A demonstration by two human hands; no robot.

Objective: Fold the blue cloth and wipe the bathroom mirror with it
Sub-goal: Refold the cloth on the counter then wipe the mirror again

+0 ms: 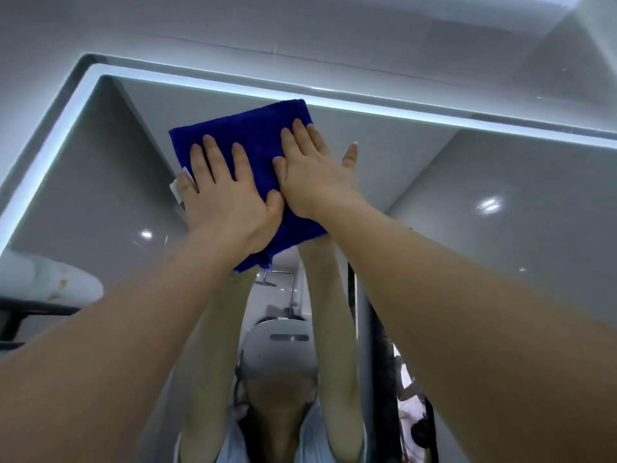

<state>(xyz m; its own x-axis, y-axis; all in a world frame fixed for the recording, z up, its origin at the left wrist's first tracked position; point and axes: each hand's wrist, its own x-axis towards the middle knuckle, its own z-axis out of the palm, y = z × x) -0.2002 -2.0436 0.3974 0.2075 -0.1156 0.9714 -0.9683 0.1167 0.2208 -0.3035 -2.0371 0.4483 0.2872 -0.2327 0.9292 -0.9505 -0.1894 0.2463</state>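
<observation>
Both hands lie flat with straight fingers, gripping nothing: the left hand (230, 202) and the right hand (315, 177) press side by side on the folded blue cloth (253, 132), thumbs nearly meeting. The right thumb reaches past the cloth's edge onto the glass. A white tag (178, 188) sticks out at the cloth's left edge, by the left little finger. The cloth is pinned against the upper part of the mirror (467, 182), its top corner just below the lit strip (434, 116) that frames the glass. Above the frame runs a pale tiled wall (300, 28).

Two bare forearms fill the lower view and cover much of the mirror. Between them the glass reflects raised arms, a white headset (280, 349) and a shower head (267, 280). Two bright light spots (489, 204) show on reflected grey panels. At the left edge a white bundle (50, 279) sits on a dark shelf (33, 310), cut off and blurred. The cloth's lower half is mostly hidden by the hands.
</observation>
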